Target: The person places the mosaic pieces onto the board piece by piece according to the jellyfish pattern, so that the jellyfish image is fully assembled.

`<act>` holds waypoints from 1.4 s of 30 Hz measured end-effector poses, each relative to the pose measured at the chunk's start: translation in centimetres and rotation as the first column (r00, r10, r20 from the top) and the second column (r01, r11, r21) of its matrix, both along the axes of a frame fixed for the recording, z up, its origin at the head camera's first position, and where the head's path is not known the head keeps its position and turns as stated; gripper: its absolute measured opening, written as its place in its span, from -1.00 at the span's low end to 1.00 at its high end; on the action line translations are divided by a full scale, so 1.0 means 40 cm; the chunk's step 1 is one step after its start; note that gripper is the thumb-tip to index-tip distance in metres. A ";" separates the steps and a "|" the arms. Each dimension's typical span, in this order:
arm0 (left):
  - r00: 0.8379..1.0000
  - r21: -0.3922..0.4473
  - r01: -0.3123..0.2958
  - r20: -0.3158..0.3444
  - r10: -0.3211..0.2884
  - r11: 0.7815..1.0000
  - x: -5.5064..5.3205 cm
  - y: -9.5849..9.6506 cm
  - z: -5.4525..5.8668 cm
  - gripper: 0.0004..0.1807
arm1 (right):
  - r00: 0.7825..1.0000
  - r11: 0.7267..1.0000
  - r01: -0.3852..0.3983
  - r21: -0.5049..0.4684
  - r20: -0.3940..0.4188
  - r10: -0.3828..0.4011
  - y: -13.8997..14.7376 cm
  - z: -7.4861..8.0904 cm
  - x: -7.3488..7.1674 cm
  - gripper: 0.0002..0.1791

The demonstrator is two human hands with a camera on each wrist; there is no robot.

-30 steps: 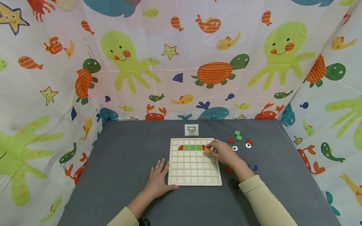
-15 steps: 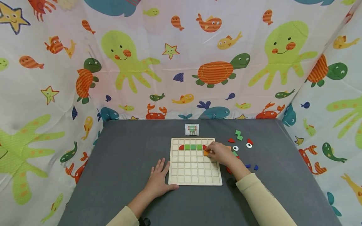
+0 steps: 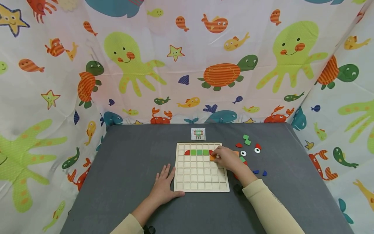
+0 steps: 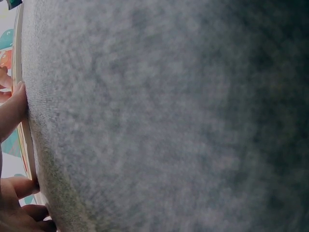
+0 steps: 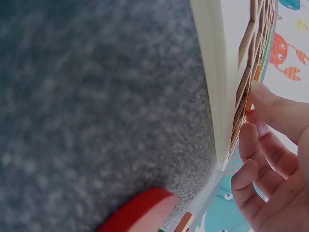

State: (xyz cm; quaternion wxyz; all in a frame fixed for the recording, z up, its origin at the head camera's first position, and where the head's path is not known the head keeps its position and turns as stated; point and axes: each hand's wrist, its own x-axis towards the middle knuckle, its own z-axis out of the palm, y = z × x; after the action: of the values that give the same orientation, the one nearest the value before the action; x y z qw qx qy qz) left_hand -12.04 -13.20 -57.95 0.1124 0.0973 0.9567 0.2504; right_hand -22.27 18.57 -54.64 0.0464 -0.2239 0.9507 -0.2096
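A wooden grid board (image 3: 194, 178) lies on the table with a row of tiles near its top: a red curved one (image 3: 187, 152), several green squares (image 3: 199, 152) and another red one. My right hand (image 3: 227, 158) pinches an orange tile (image 3: 212, 158) between thumb and fingertips, down at a cell just below the right-hand red tile. In the right wrist view the thumb and index finger meet at the orange tile's edge (image 5: 249, 102). My left hand (image 3: 164, 187) rests spread at the board's lower left corner, its thumb along the front edge.
A small picture card (image 3: 198, 134) lies behind the board. Loose pieces are scattered to its right: green squares (image 3: 247, 142), red pieces (image 3: 239, 145), white rings (image 3: 243, 153) and blue pieces (image 3: 264, 173). A patterned cloth (image 3: 181, 74) hangs behind the table.
My right hand has moved slightly toward me, bringing the orange tile from beside the right-hand red tile down into the cell below it. The left hand has stayed in place.
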 end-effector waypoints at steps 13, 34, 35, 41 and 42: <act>1.000 -0.005 0.014 0.005 -0.014 1.000 0.000 -0.002 0.006 0.29 | 0.997 0.997 0.036 -0.071 0.076 -0.030 0.002 -0.002 -0.003 -0.75; 1.000 0.006 0.002 -0.005 -0.002 1.000 0.000 -0.004 -0.003 0.29 | 0.990 0.981 0.135 -0.139 0.070 -0.126 0.103 0.046 0.002 -0.72; 1.000 0.009 0.004 -0.006 -0.003 1.000 0.000 -0.004 -0.004 0.28 | 0.989 0.979 0.143 -0.142 0.066 -0.134 0.111 0.046 0.001 -0.72; 1.000 0.010 0.010 -0.017 -0.010 1.000 -0.001 -0.004 -0.005 0.28 | 0.980 0.968 0.197 -0.155 0.067 -0.188 0.169 0.057 0.003 -0.72; 1.000 0.009 0.011 -0.018 -0.011 1.000 -0.001 -0.004 -0.005 0.28 | 0.978 0.966 0.207 -0.154 0.067 -0.199 0.180 0.060 0.005 -0.72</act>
State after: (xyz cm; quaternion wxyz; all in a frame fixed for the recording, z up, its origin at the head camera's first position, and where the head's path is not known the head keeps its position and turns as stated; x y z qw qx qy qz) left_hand -12.06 -13.36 -58.16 0.1046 0.1055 0.9560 0.2530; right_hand -22.08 25.76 -52.25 0.0307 -0.1228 0.9472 -0.2945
